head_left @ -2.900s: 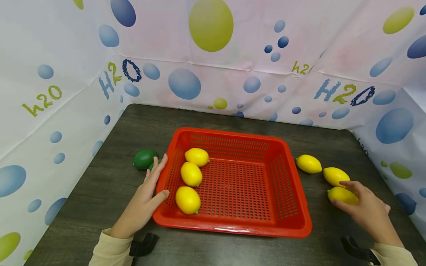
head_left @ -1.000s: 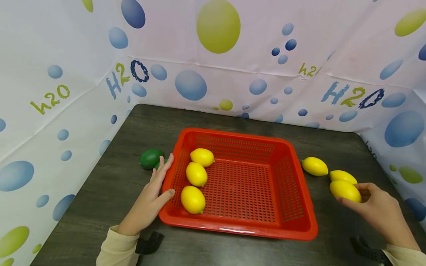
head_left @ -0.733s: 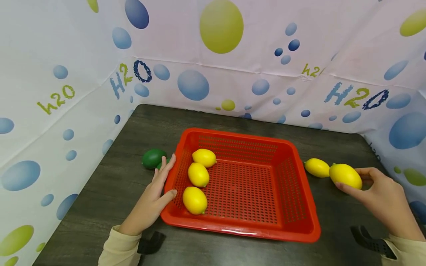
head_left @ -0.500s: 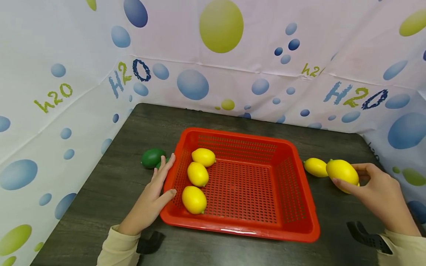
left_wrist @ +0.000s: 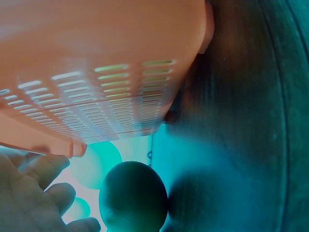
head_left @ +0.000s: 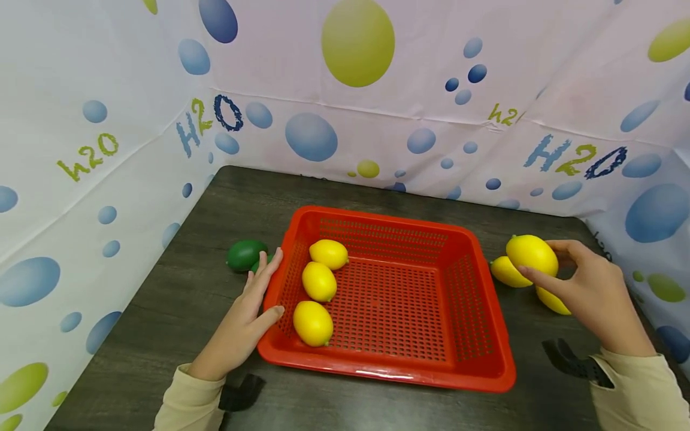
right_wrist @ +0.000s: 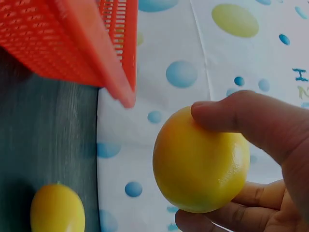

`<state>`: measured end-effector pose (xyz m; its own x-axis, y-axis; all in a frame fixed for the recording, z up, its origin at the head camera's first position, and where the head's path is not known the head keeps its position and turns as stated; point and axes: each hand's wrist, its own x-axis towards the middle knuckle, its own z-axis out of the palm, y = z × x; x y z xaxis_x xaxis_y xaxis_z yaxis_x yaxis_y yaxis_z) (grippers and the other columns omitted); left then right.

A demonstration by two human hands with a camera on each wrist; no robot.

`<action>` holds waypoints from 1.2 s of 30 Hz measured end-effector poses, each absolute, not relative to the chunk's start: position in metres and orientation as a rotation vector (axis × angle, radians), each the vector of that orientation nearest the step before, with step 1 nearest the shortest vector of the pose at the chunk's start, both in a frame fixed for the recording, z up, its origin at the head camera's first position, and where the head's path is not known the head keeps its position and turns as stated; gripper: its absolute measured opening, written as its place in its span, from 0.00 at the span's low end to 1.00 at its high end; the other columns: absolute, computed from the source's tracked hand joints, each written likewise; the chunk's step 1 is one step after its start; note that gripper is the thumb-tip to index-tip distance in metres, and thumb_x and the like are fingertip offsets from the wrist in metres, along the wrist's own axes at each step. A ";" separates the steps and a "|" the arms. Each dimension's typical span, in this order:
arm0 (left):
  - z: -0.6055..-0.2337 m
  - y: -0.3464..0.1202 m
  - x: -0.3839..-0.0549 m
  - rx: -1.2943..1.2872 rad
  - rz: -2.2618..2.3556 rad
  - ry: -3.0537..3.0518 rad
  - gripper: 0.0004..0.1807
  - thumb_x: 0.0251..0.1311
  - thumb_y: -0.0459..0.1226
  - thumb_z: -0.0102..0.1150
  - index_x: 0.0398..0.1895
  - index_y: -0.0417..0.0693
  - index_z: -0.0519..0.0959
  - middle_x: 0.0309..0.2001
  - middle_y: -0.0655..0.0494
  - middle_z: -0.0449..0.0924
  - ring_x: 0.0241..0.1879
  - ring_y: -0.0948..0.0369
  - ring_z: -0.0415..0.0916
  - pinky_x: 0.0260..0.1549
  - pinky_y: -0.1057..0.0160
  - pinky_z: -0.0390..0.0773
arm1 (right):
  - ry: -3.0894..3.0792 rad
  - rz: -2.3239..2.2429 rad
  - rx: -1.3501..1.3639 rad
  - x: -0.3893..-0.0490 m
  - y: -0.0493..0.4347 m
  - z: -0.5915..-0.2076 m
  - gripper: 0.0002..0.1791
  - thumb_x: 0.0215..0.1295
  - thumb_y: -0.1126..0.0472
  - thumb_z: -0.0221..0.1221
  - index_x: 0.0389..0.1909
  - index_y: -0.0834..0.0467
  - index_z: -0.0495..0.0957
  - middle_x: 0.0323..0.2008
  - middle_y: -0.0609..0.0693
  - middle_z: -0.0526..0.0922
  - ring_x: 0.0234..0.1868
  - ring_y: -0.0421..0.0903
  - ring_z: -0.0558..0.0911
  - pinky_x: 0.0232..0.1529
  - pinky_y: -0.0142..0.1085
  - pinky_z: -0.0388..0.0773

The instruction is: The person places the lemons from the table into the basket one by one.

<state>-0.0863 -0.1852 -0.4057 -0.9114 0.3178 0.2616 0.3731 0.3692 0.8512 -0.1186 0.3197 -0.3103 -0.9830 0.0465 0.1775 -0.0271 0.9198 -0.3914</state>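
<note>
a person's right hand (head_left: 595, 287) holds a yellow lemon (head_left: 533, 258), thumb on one side and fingers curled on the other. the held lemon appears raised off the dark worktop (head_left: 431, 413), to the right of a red basket (head_left: 377, 372) and outside it. below it on the worktop lie a lemon beside the basket (head_left: 507, 274) and another lemon nearer the hand (head_left: 551, 301), partly hidden.

the left hand (head_left: 237, 329) lies along the basket's left side, fingers extended rather than gripping, thumb at the rim, seemingly to steady it. beyond those fingers sits a dark green fruit (head_left: 245, 255), with a second green piece mostly covered.

inside the basket, three lemons (head_left: 319, 281) form a line along the left wall; the rest of its floor is bare.

the step in hand looks like transferring a lemon, just at the lift. the next move would call for keeping the pinch firm, clearing the basket's right rim, and lowering the fruit gently onto the bare floor.
</note>
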 end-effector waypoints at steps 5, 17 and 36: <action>-0.407 -0.185 -0.087 -0.650 -1.613 -2.546 0.43 0.74 0.32 0.53 0.85 0.55 0.45 0.83 0.48 0.41 0.82 0.46 0.26 0.73 0.31 0.27 | -2.907 0.598 0.063 -0.127 0.312 -0.306 0.42 0.64 0.43 0.70 0.65 0.72 0.71 0.50 0.72 0.81 0.45 0.64 0.78 0.34 0.45 0.71; -0.408 -0.185 -0.088 -0.656 -1.589 -2.539 0.43 0.74 0.32 0.54 0.85 0.54 0.45 0.83 0.48 0.42 0.81 0.43 0.28 0.73 0.32 0.27 | -2.929 0.630 0.131 -0.134 0.288 -0.304 0.41 0.64 0.44 0.70 0.64 0.71 0.71 0.51 0.72 0.81 0.48 0.66 0.79 0.39 0.57 0.77; -0.406 -0.185 -0.087 -0.663 -1.609 -2.532 0.43 0.73 0.31 0.53 0.85 0.54 0.45 0.83 0.46 0.42 0.81 0.41 0.28 0.72 0.31 0.26 | -2.899 0.828 0.362 -0.145 0.229 -0.310 0.35 0.63 0.49 0.72 0.62 0.67 0.75 0.48 0.64 0.85 0.45 0.57 0.84 0.38 0.47 0.79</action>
